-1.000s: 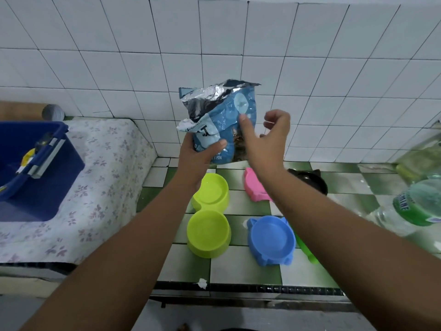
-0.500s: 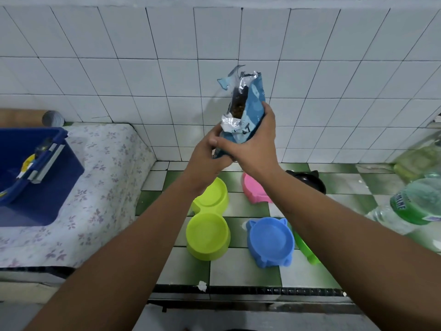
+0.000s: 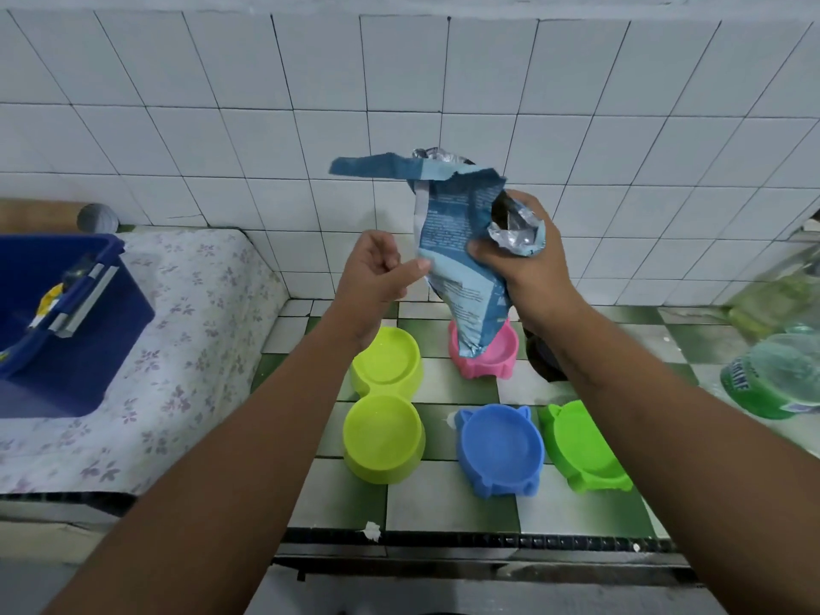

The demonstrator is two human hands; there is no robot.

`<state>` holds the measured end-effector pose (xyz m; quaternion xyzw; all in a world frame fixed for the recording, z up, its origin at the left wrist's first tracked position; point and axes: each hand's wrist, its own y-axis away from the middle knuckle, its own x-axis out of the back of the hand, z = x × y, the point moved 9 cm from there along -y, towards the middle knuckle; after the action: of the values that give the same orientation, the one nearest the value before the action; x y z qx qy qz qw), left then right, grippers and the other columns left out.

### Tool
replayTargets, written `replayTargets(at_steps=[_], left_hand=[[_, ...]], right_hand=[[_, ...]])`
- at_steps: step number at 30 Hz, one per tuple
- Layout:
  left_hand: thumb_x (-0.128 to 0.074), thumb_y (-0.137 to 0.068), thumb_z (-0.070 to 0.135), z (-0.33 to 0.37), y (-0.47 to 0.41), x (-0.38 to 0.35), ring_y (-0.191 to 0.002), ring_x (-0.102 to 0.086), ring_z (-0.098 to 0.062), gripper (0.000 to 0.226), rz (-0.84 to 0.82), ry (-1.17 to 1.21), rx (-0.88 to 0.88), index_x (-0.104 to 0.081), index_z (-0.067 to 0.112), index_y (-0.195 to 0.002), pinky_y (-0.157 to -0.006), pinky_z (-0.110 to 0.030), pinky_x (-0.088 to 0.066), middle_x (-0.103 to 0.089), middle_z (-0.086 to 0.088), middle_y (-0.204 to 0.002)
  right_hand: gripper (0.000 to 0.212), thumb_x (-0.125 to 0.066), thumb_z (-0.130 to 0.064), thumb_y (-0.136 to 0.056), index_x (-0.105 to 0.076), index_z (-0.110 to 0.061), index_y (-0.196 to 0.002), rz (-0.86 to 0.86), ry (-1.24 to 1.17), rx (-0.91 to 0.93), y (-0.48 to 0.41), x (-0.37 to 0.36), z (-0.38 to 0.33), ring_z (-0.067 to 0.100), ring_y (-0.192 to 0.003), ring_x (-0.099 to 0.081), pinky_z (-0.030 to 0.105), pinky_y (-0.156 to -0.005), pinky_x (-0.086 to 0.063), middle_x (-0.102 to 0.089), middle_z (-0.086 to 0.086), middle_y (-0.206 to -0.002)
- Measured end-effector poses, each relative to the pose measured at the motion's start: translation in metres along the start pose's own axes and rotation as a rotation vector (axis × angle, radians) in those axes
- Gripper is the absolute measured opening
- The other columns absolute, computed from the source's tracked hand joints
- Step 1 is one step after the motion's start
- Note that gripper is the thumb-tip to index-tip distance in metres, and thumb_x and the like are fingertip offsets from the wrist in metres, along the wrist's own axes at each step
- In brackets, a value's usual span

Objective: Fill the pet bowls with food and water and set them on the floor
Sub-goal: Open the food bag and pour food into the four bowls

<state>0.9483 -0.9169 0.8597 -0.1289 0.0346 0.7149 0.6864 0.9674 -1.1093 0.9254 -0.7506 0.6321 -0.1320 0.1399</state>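
A blue pet food bag [image 3: 457, 241] with foil lining hangs in the air above the pink bowl [image 3: 499, 355]. Its top is torn open, and a loose strip sticks out to the left. My right hand [image 3: 526, 264] grips the bag's crumpled upper right part. The thumb and finger of my left hand [image 3: 377, 273] pinch its left edge. On the tiled counter below sit a lime double bowl [image 3: 384, 430], a blue bowl [image 3: 499, 450] and a green bowl [image 3: 581, 443], all of which look empty. My right wrist partly hides a black bowl [image 3: 539, 357].
Plastic water bottles [image 3: 772, 379] lie at the right edge. A dark blue bin [image 3: 66, 321] sits on a floral cloth [image 3: 199, 330] to the left. The white tiled wall is close behind. The counter's front edge [image 3: 443, 537] runs below the bowls.
The bag has swung to the right and turned, so its printed back faces me. My right hand has shifted up to the opened top. My left hand has slid to the bag's left edge.
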Motion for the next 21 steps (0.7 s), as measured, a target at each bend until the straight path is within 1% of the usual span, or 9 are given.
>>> replayTargets(at_steps=[2,4,5,7,10,13,17,19,21], left_hand=[[-0.095,-0.060,0.028,-0.015,-0.008,-0.001,-0.101,-0.064,-0.022,0.084,-0.125,0.020,0.130,-0.045,0.027,-0.127,-0.078,-0.042,-0.057,-0.057,-0.009,-0.118],[-0.099,-0.061,0.033,-0.027,-0.007,-0.016,-0.132,-0.056,-0.038,0.114,-0.379,0.006,0.251,-0.029,0.038,-0.151,-0.088,-0.058,-0.056,-0.044,-0.013,-0.153],[-0.098,-0.063,0.033,-0.029,-0.004,-0.024,-0.138,-0.050,-0.044,0.120,-0.487,-0.003,0.275,-0.023,0.035,-0.157,-0.088,-0.060,-0.055,-0.040,-0.016,-0.159],[-0.099,-0.061,0.034,-0.030,0.002,-0.036,-0.135,-0.053,-0.045,0.124,-0.574,-0.006,0.313,-0.024,0.018,-0.159,-0.090,-0.060,-0.055,-0.046,-0.018,-0.156],[-0.101,-0.055,0.038,-0.039,0.008,-0.045,-0.122,-0.064,-0.038,0.121,-0.504,0.027,0.331,-0.036,0.005,-0.152,-0.086,-0.053,-0.058,-0.062,-0.014,-0.139],[-0.098,-0.062,0.033,-0.055,0.009,-0.047,-0.130,-0.058,-0.040,0.113,-0.401,0.103,0.302,-0.037,0.001,-0.152,-0.094,-0.056,-0.053,-0.056,-0.022,-0.144],[-0.092,-0.069,0.015,-0.067,0.013,-0.045,-0.116,-0.068,-0.031,0.094,-0.235,0.121,0.244,-0.041,0.005,-0.147,-0.084,-0.048,-0.059,-0.067,-0.015,-0.130],[-0.083,-0.076,0.005,-0.071,0.012,-0.042,-0.116,-0.068,-0.033,0.081,-0.145,0.125,0.195,-0.042,0.006,-0.145,-0.084,-0.050,-0.060,-0.067,-0.019,-0.129],[-0.080,-0.078,0.000,-0.077,0.011,-0.040,-0.122,-0.065,-0.041,0.075,-0.071,0.140,0.164,-0.043,0.008,-0.143,-0.090,-0.057,-0.059,-0.064,-0.024,-0.134]], right_hand=[[0.060,-0.080,-0.014,-0.072,-0.054,-0.004,-0.124,-0.071,-0.012,-0.011,0.002,-0.002,-0.001,0.022,-0.109,-0.063,0.046,-0.099,-0.051,-0.066,0.011,-0.118],[0.056,-0.079,-0.011,-0.071,-0.056,-0.005,-0.122,-0.152,-0.024,-0.051,0.004,-0.004,0.004,0.026,-0.107,-0.062,0.047,-0.099,-0.050,-0.066,0.012,-0.115],[0.052,-0.078,-0.008,-0.071,-0.059,-0.007,-0.119,-0.176,-0.038,-0.092,0.005,-0.004,0.008,0.026,-0.105,-0.062,0.045,-0.096,-0.050,-0.067,0.011,-0.112],[0.047,-0.076,-0.005,-0.072,-0.062,-0.010,-0.116,-0.212,-0.062,-0.150,0.008,-0.003,0.015,0.025,-0.100,-0.064,0.041,-0.092,-0.052,-0.069,0.007,-0.107],[0.049,-0.075,-0.005,-0.075,-0.061,0.000,-0.122,-0.214,-0.025,-0.181,0.009,0.002,0.020,0.033,-0.102,-0.067,0.049,-0.094,-0.055,-0.071,0.014,-0.110],[0.062,-0.080,-0.015,-0.074,-0.054,0.005,-0.126,-0.201,0.020,-0.200,0.011,0.009,0.028,0.049,-0.114,-0.062,0.066,-0.098,-0.049,-0.064,0.030,-0.123],[0.033,-0.075,-0.012,-0.081,-0.065,-0.016,-0.112,-0.135,0.101,-0.176,0.017,0.022,0.030,0.025,-0.103,-0.070,0.049,-0.094,-0.056,-0.072,0.008,-0.110],[0.038,-0.076,-0.017,-0.083,-0.064,-0.014,-0.119,-0.087,0.112,-0.152,0.022,0.025,0.031,0.027,-0.110,-0.069,0.054,-0.099,-0.054,-0.072,0.010,-0.116],[0.052,-0.082,-0.024,-0.081,-0.058,-0.011,-0.125,0.002,0.103,-0.159,0.029,0.027,0.035,0.023,-0.113,-0.068,0.050,-0.098,-0.055,-0.070,0.009,-0.121]])
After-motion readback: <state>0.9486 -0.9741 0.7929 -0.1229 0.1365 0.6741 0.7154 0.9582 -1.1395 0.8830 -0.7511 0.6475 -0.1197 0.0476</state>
